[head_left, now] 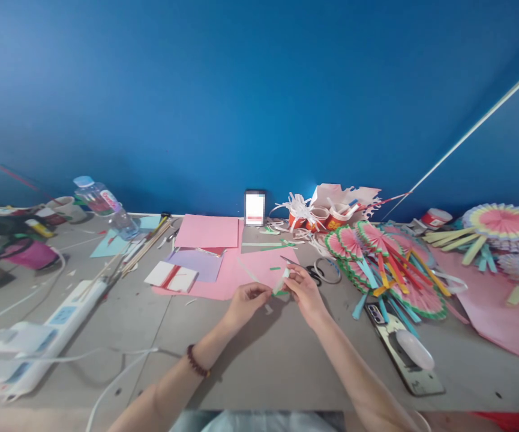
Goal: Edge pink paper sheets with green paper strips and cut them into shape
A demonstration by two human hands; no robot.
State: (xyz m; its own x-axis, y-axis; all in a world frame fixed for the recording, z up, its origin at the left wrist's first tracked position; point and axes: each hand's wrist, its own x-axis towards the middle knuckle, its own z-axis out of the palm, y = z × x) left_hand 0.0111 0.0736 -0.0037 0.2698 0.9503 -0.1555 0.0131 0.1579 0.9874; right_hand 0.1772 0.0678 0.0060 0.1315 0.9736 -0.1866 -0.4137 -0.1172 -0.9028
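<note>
Above the grey table (223, 372), my left hand (246, 305) has its fingers pinched together near a small pale green paper piece. My right hand (303, 288) grips that pale green piece (282, 277) between thumb and fingers, with a thin dark pointed tool (287, 260) sticking out above it. What is between my left fingertips is too small to make out. Just beyond the hands lie pink sheets (207, 231) with a purple sheet (198, 266) and small green strips on them. Black-handled scissors (315, 276) rest beside my right hand.
Pleated paper fans (389, 258) and a phone (405, 354) with a white mouse on it are at the right. A power strip (56, 330), cables and a tilted bottle (106, 207) occupy the left. Paper cups (320, 217) and a small screen (254, 208) stand by the blue wall.
</note>
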